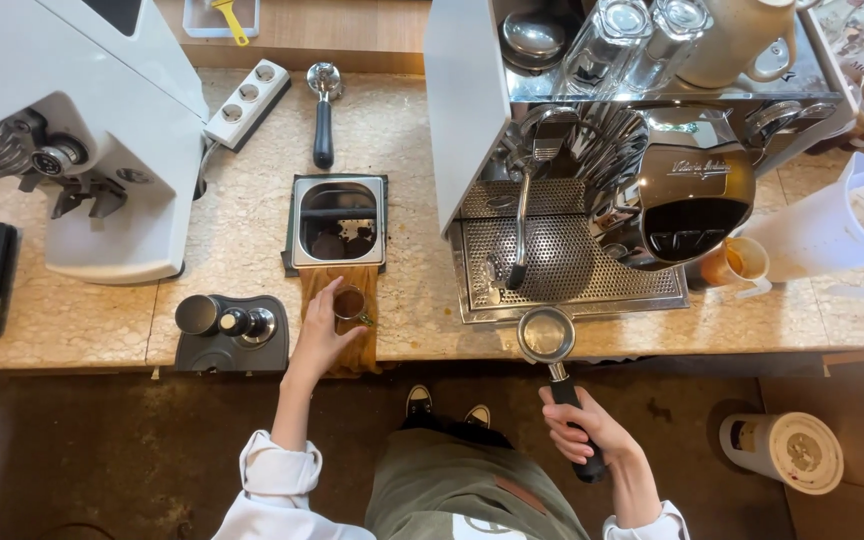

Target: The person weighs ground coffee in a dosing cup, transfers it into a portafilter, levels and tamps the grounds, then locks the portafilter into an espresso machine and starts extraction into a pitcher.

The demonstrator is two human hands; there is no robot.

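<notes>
Left hand (320, 335) curled around a small cup of ground coffee (349, 302) on a wooden board (357, 345) at the front edge of the surface (252, 240). Right hand (584, 425) gripping the black handle of a portafilter (548, 335), its empty steel basket held at the surface's edge below the espresso machine (602, 150). Just behind the board, a steel knock box (338, 222); left of it, a tamper on a dark mat (232, 325). Pale speckled stone surface, dark floor (102, 450) beneath. White grinder (82, 130) far left. White round-lidded container (787, 452) on the floor, right.
</notes>
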